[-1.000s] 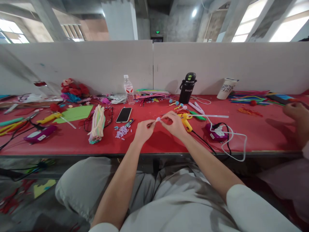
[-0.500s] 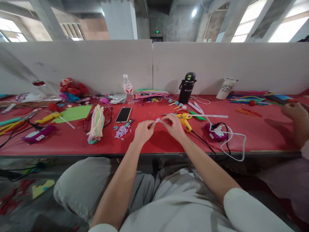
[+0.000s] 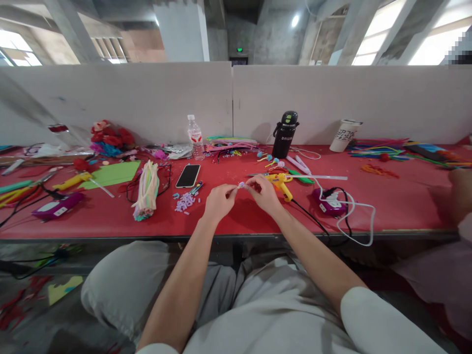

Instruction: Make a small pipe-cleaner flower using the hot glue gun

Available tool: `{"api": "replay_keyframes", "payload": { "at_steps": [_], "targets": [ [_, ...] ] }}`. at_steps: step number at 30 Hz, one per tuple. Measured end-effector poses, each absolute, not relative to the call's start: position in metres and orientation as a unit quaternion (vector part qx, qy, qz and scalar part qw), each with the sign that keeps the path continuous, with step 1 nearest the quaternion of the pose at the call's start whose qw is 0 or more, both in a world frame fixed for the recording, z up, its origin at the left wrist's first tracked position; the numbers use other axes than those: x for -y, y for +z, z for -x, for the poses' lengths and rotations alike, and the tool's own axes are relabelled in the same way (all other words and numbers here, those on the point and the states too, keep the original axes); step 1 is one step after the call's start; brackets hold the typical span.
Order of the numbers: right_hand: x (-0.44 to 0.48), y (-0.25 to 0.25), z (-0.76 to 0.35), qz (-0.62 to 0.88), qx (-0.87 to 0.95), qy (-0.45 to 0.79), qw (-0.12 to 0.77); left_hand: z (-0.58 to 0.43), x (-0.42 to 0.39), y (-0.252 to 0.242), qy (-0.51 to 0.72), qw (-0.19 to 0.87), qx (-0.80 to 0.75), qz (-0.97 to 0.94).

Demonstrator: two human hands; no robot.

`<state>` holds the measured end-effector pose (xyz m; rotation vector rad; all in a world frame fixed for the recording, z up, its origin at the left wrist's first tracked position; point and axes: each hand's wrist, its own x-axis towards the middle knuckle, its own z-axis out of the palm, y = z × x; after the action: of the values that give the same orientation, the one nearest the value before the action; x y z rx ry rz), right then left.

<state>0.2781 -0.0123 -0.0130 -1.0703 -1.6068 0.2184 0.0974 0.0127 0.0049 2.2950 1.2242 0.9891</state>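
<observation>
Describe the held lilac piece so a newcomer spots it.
Find the red table, then the left hand and right hand mid-frame. Held between them is a small lilac piece. Unlike the loose lilac bits to the left, it's off the table.

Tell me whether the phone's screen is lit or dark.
Dark: the phone lies face up on the red table, its screen plain black. Whether it is switched off or merely asleep, I cannot tell.

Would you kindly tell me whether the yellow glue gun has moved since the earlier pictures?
No, the yellow glue gun lies in the same place, judged against the black bottle behind it.
</observation>
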Motion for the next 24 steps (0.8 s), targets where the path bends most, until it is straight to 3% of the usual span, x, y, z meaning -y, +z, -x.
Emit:
{"api": "replay_keyframes", "payload": {
  "at_steps": [24],
  "targets": [
    [0.0147,-0.0118,-0.2779,0.465,0.685,0.097,0.553,-0.0955,-0.0175,-0.0005,0.353,0.154,-0.403,-0.83]
  ]
}}
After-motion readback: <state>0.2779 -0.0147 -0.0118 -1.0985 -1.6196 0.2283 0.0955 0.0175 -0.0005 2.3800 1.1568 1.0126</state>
